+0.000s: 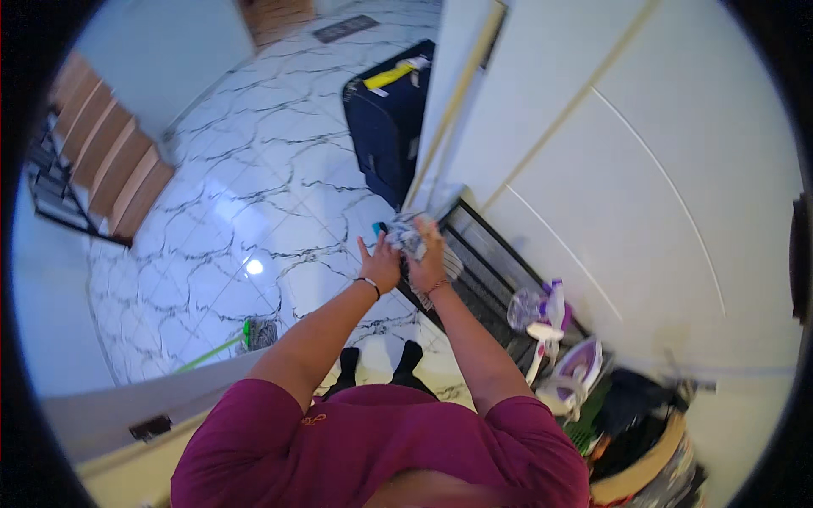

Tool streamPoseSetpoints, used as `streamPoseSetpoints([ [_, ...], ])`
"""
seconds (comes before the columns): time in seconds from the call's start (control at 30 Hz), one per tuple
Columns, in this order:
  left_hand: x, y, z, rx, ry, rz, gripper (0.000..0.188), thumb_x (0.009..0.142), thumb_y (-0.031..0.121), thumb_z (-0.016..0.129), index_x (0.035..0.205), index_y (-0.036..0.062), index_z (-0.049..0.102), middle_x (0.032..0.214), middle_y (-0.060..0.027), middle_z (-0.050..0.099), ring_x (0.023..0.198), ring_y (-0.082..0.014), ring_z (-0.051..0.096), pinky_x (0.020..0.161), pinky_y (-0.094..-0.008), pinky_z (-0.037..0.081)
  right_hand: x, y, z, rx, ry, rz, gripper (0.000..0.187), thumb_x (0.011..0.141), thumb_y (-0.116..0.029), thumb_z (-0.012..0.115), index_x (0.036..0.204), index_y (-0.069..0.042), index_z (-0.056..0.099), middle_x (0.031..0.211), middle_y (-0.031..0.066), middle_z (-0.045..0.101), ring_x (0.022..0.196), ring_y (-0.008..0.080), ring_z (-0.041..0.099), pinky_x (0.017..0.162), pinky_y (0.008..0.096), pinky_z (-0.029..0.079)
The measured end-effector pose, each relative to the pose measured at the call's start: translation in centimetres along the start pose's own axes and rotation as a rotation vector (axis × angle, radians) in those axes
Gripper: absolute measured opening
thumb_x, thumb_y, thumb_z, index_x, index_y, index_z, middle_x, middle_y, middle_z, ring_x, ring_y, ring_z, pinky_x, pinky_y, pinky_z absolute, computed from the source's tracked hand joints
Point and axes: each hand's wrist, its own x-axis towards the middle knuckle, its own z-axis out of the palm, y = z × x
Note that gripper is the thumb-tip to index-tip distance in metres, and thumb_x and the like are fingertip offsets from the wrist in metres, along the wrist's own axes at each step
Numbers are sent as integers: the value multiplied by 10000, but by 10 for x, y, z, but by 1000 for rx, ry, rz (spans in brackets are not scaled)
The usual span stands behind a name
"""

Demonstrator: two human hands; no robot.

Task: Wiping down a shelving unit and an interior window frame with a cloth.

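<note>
One maroon shirt (381, 436); two hands (383, 267) (428, 264) at one crumpled cloth (406, 236).

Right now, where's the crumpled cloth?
In the head view, the crumpled cloth is near the middle, against the right hand, with the left hand beside it, at the far end of the slatted rack.

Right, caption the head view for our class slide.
Left hand and right hand at a crumpled grey-and-white cloth by a black slatted rack, dark suitcase beyond.
</note>
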Motion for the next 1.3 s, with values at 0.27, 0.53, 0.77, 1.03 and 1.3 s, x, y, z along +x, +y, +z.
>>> streamPoseSetpoints([
  [0.27, 2, 11, -5, -82, -19, -152, 571, 812, 186, 489, 1341, 122, 284, 1427, -147, 195, 1335, -312, 139, 945, -705, 33, 46, 25, -26, -433, -60, 157, 483, 741, -98, 564, 1218, -120, 489, 1396, 53, 274, 1277, 436, 177, 1008, 589, 157],
  [0.53, -35, -4, 16, -194, -37, -140, 874, 752, 537, 551, 1409, 137, 135, 1462, -127, 86, 1352, -292, 51, 944, -695, 17, -37, -28, -13, 420, -201, -33, 411, 858, -99, 410, 1245, 37, 398, 1296, 200, 391, 1208, 346, 333, 1006, 401, 235],
  [0.77, -237, -50, 5, -1256, 318, -207, 927, 687, 550, 662, 1381, 118, 226, 1362, -178, 329, 1237, -299, 353, 993, -376, 319, -78, -97, 47, 764, -694, 531, 438, 884, -287, 510, 1189, 25, 471, 1175, 143, 507, 1031, 244, 495, 858, 350, 389],
  [1.03, -524, -64, 76, -1395, 958, -900, 553, 723, 407, 696, 1090, 26, 535, 909, -94, 625, 772, -167, 598, 668, -286, 491, -164, -304, 190, 443, -1599, 86, 468, 810, -359, 602, 1055, 38, 561, 927, 109, 596, 823, 197, 547, 718, 333, 439],
  [1.3, -742, 46, 188, -1385, 1590, -1670, 416, 825, 356, 585, 1094, 45, 525, 895, -74, 606, 761, -163, 580, 680, -274, 471, -290, -454, 293, 174, -1953, -91, 440, 860, -288, 561, 1102, 75, 504, 997, 104, 591, 814, 176, 537, 696, 326, 448],
])
